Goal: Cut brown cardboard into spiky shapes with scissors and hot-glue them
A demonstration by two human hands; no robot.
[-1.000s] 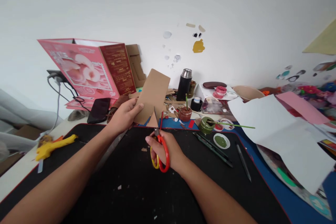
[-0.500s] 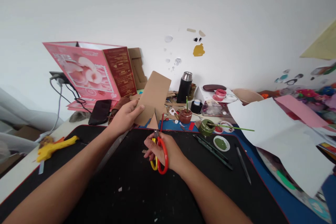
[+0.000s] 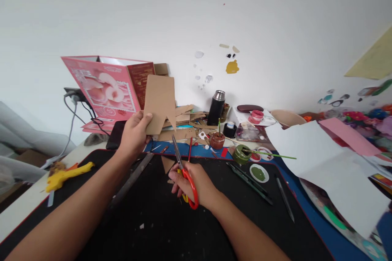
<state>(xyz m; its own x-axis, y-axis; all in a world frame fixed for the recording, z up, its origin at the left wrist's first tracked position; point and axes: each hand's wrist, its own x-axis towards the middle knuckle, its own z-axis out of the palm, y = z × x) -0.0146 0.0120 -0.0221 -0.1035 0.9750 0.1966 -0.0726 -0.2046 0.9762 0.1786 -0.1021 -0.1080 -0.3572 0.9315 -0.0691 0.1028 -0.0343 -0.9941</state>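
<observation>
My left hand [image 3: 137, 130] is closed on the lower left edge of a brown cardboard piece [image 3: 159, 100], held upright above the mat's far edge. A pointed notch is cut into the cardboard's lower edge. In my right hand [image 3: 191, 183] is a pair of scissors [image 3: 177, 151] with red and yellow handles. Their blades point up and away, look nearly together, and sit just below the cardboard's lower right tip. A small triangular cardboard offcut [image 3: 167, 164] lies on the black mat [image 3: 171, 228] beside the scissors.
Cardboard scraps [image 3: 180, 132] lie behind my hands, near a black thermos [image 3: 216, 108]. To the right are a green paint jar [image 3: 241, 154], a brown paint jar [image 3: 217, 140] and pens [image 3: 249, 183]. A yellow glue gun [image 3: 69, 176] and a pink box [image 3: 105, 89] are at the left.
A triangular piece has come off the cardboard and dropped onto the mat. My left hand has moved the cardboard left, away from the scissors, and turned it more upright. The scissor blades have come closer together.
</observation>
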